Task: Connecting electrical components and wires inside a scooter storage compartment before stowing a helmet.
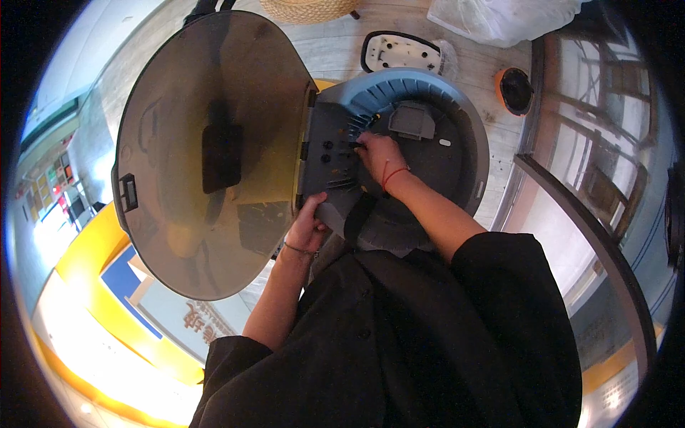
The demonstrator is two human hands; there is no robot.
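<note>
A round grey appliance (469, 143) has its large smoky translucent lid (171, 235) raised on the left, hinged beside a dark grey panel (332, 125) with slots and knobs. My left hand (309, 221) grips the lower edge of that panel near the hinge, fingers curled round it. My right hand (380, 158) reaches onto the panel's right side beside the ribbed vents, fingers pinched at something dark that I cannot make out. A small grey raised box (410, 121) sits in the appliance's dark bowl.
Behind the appliance lie a white and black tray-like part (399, 50), an orange and black container (515, 93), a woven basket (308, 8) and a white plastic bag (492, 14). A dark-framed glass panel (571, 203) runs along the right. A yellow curved structure (96, 250) stands at the lower left.
</note>
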